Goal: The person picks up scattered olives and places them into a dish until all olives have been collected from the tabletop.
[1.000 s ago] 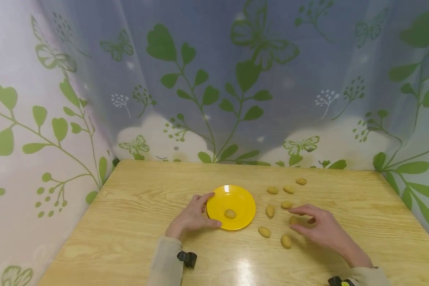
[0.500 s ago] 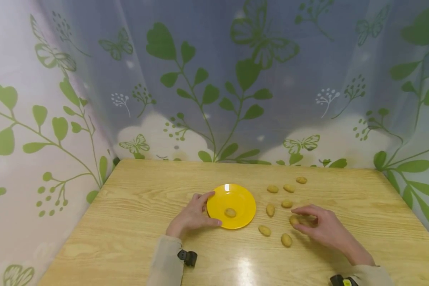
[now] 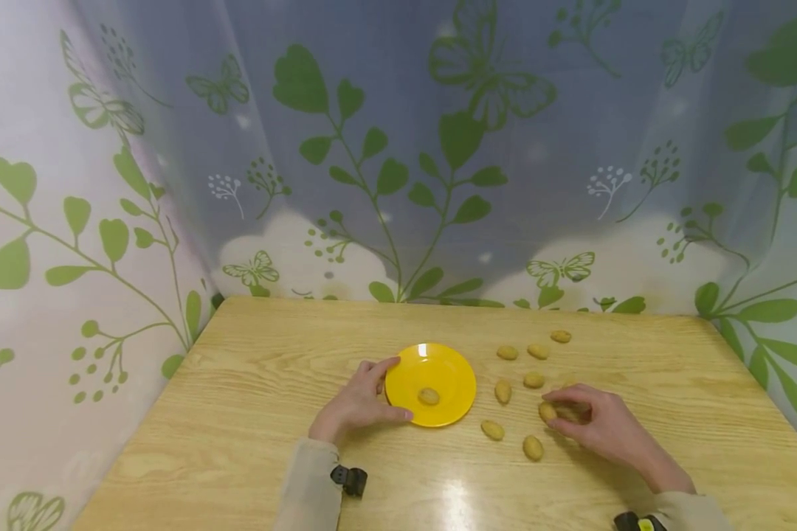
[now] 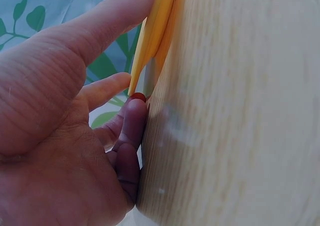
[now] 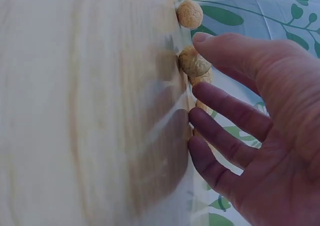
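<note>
at lower centre, the left hand [image 3: 359, 404] grips the plate [image 3: 441, 369], which holds one nut [image 3: 428, 397]; at lower right, the right hand [image 3: 604, 426] pinches another nut [image 3: 547, 412] near loose nuts [image 3: 502, 391] on the table [image 3: 252, 369].

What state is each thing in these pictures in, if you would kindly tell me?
Yellow plate: face up on the table
First tan piece: lying in the plate
Left hand: holding the plate's rim
Right hand: thumb and fingertips around another tan piece; whether gripped is unclear
Loose tan pieces: scattered right of the plate
Patterned curtain: hanging behind the table
</note>
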